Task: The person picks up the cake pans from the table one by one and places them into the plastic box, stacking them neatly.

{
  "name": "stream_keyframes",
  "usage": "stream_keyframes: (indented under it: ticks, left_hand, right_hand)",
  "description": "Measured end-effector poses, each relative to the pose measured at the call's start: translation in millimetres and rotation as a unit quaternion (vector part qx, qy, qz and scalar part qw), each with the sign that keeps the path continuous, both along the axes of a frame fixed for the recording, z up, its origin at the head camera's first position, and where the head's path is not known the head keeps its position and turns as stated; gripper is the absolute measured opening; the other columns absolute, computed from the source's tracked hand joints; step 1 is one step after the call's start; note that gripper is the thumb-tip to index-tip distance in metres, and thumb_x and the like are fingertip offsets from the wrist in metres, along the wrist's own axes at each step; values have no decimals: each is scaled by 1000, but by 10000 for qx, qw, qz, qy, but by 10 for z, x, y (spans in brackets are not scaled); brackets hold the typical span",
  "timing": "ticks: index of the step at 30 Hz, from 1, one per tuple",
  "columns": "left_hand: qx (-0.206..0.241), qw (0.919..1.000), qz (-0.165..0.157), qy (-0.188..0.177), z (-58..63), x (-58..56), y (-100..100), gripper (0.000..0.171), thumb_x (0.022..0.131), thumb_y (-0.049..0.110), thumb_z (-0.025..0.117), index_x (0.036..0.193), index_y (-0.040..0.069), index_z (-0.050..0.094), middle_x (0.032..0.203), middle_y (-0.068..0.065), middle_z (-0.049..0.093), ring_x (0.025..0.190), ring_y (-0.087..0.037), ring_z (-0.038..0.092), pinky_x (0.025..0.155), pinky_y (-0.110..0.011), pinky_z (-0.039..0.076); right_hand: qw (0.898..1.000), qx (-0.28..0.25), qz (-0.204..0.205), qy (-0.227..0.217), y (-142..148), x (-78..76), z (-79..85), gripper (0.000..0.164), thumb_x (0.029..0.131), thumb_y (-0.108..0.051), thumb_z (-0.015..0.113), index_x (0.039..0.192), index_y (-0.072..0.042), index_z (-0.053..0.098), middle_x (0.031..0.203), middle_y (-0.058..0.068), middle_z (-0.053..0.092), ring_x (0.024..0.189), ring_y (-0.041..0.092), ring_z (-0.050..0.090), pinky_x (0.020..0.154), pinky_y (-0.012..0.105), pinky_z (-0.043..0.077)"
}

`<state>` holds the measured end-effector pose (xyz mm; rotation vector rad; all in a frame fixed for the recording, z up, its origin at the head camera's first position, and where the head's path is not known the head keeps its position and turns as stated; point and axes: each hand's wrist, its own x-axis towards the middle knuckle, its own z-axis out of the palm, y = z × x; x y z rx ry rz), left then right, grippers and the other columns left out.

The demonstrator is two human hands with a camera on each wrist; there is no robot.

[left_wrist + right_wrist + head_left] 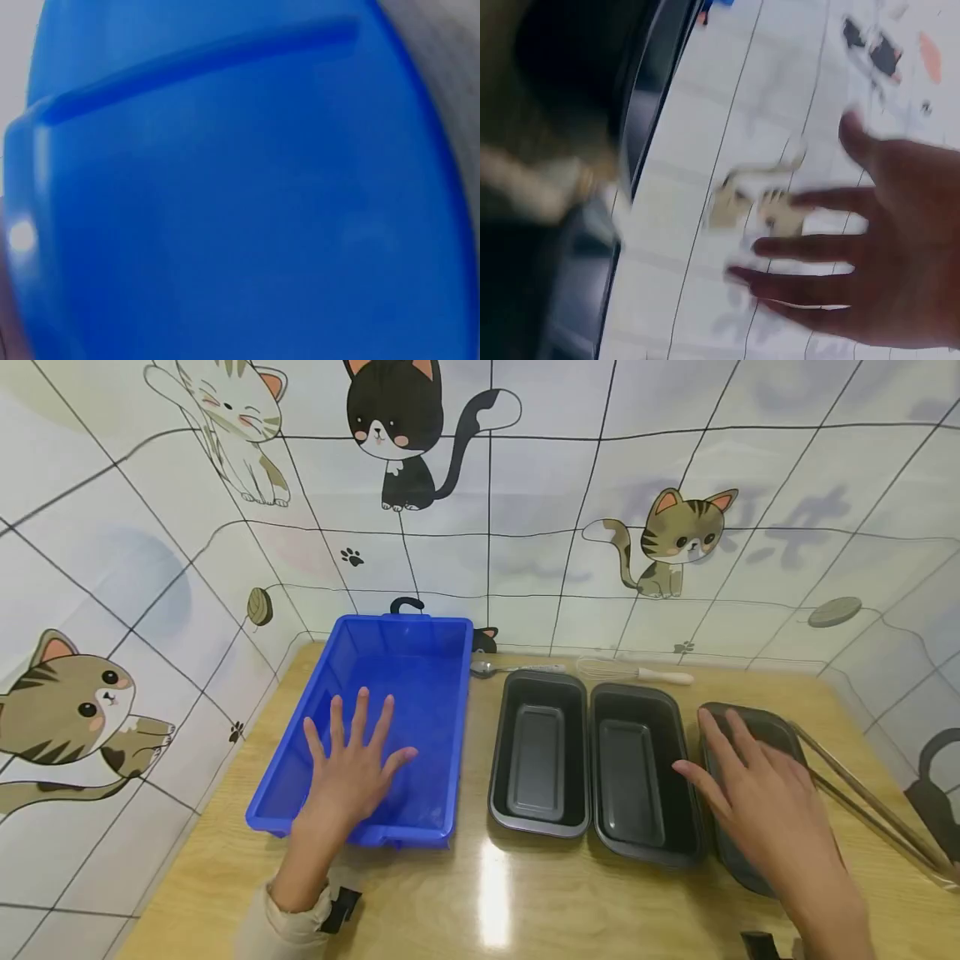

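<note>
My left hand [347, 777], fingers spread, hovers over the front part of a blue plastic tray [462, 727] in the head view. That tray's blue floor [225, 195] fills the left wrist view. On the other side, my right hand [772, 802] is held over the rightmost of three dark loaf pans, fingers extended and holding nothing. This right loaf pan [772, 727] is partly hidden by the hand. Left of it stand the middle loaf pan [630, 777] and the left loaf pan [536, 760], side by side. The right wrist view shows the hand [900, 247] with straight, parted fingers.
Behind the pans lie a metal spoon [483, 669] and a whisk [667, 677] with a pale handle. Long tongs [885, 810] rest at the right. A cat-patterned wall covering [540, 485] encloses the wooden table [420, 910] at the back and sides.
</note>
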<state>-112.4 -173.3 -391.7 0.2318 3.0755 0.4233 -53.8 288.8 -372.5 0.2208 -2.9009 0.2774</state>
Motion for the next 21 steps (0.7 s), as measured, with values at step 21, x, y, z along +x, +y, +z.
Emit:
stream_keyframes:
  ticks: [21]
  left_hand:
    - [550, 9924, 1054, 307, -104, 478, -757, 86, 118, 49, 46, 174, -3, 8, 176, -42, -2, 158, -73, -4, 118, -92, 1]
  right_hand:
    - [8539, -4176, 337, -3088, -1209, 538, -791, 75, 119, -34, 49, 179, -28, 4, 96, 8, 74, 68, 13, 71, 63, 29, 58]
